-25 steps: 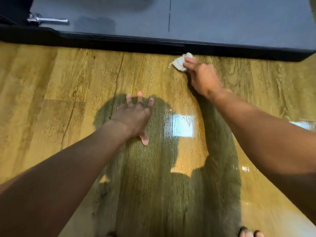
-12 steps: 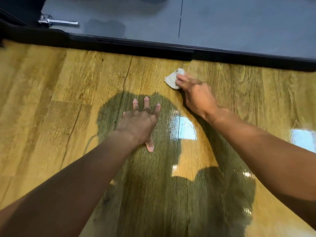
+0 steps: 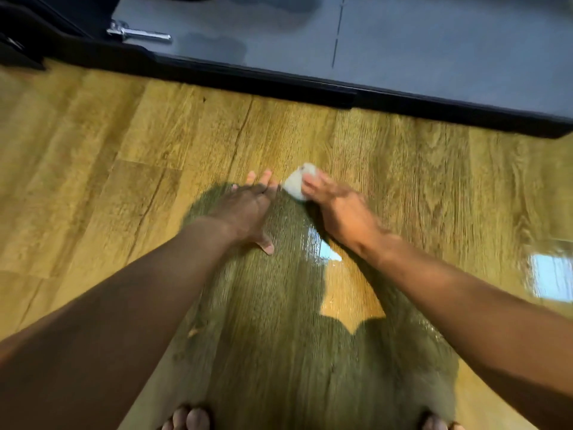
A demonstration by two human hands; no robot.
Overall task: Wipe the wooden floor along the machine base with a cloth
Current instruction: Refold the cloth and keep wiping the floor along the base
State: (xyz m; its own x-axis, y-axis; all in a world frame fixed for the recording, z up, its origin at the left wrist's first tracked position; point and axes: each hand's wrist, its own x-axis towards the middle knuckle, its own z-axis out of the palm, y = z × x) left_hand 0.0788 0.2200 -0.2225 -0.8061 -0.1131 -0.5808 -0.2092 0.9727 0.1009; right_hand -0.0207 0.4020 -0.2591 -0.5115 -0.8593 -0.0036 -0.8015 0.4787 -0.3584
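A small white cloth (image 3: 297,183) lies bunched on the wooden floor (image 3: 124,169), well short of the black machine base (image 3: 248,77). My right hand (image 3: 336,209) presses the cloth down with straight fingers laid over it. My left hand (image 3: 248,209) rests flat on the floor just left of the cloth, fingers spread and thumb out to the right. The frame is blurred by motion.
The grey machine panel (image 3: 434,41) rises behind the black base, with a chrome handle (image 3: 139,34) at its upper left. Bright window reflections (image 3: 550,276) shine on the floor at the right. My bare toes (image 3: 189,418) show at the bottom edge.
My right hand has dragged the cloth back from the machine base toward me and leftward, ending beside my left hand. The left hand stays planted on the floor.
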